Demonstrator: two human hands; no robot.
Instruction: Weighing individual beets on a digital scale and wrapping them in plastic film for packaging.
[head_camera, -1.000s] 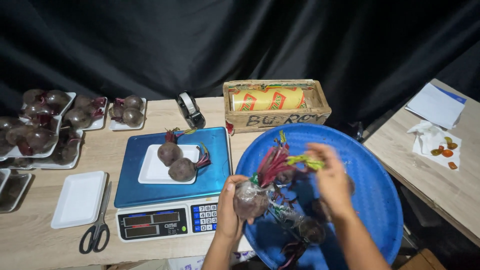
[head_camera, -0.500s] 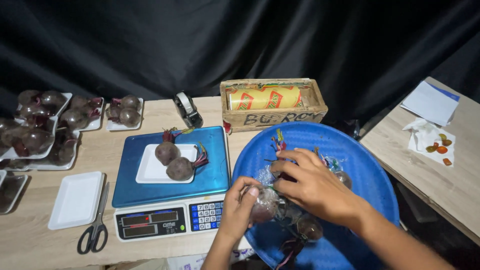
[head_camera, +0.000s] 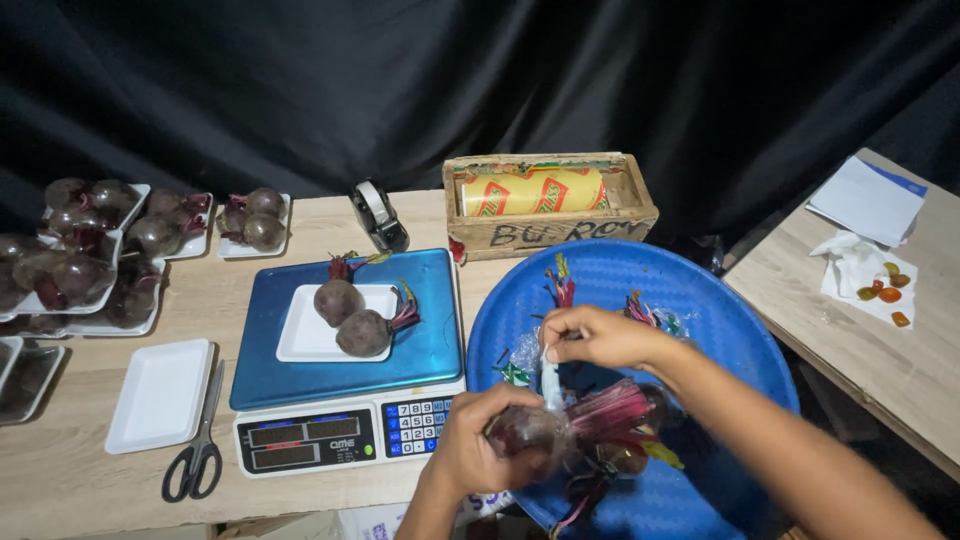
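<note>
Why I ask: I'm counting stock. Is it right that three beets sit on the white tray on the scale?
Not quite: the head view shows two beets on the white tray on the scale, not three.

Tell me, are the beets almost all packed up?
Partly. Wrapped trays of beets sit at the far left. Two beets lie unwrapped on a white tray on the blue scale. The left hand holds a beet bunch over the blue tub; the right hand pulls its plastic. An empty tray waits.
</note>
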